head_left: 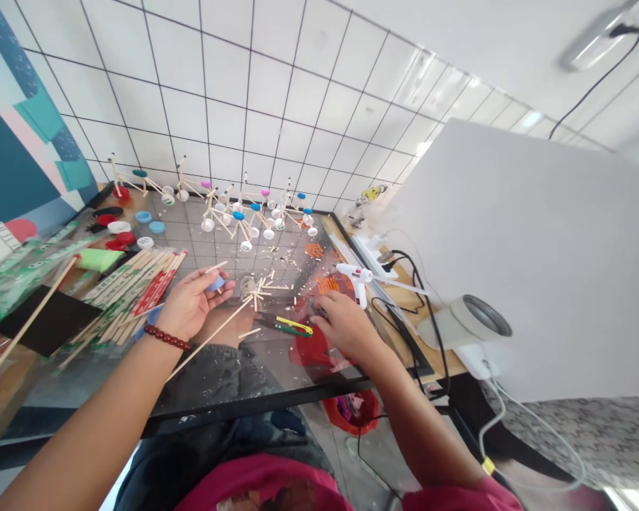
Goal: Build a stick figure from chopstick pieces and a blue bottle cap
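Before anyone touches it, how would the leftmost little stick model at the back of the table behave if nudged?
The model looks light, being mostly thin sticks. It would probably feel stiff but fragile, since the slim sticks meet only at small joints. The round red cap low on it might let it roll or tip.

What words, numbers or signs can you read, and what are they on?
None are clear enough to quote.
Stick wrappers: red and green print, too small and blurred.
Clear packaging: green print, too blurred.
White cap at the front of the stick models: dark marks, too small.
Glue gun: tiny red marks, too small.
Blue piece in the left hand: no writing I can make out.
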Action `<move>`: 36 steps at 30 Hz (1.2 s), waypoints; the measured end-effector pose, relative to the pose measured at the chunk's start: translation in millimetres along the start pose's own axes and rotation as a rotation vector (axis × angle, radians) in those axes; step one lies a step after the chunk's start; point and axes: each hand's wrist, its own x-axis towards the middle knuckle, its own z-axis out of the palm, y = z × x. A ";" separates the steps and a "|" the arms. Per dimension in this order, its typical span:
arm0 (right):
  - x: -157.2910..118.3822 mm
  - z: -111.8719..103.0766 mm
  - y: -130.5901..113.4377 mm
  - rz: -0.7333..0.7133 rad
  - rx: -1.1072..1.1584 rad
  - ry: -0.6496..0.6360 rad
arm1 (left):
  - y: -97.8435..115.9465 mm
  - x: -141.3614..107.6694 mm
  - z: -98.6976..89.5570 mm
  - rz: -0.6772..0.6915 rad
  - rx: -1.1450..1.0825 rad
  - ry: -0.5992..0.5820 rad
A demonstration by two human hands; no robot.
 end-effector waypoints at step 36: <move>-7.6 -18.3 -34.0 0.291 1.676 -0.380 | -2.9 -21.9 19.2 -0.279 -0.055 -0.061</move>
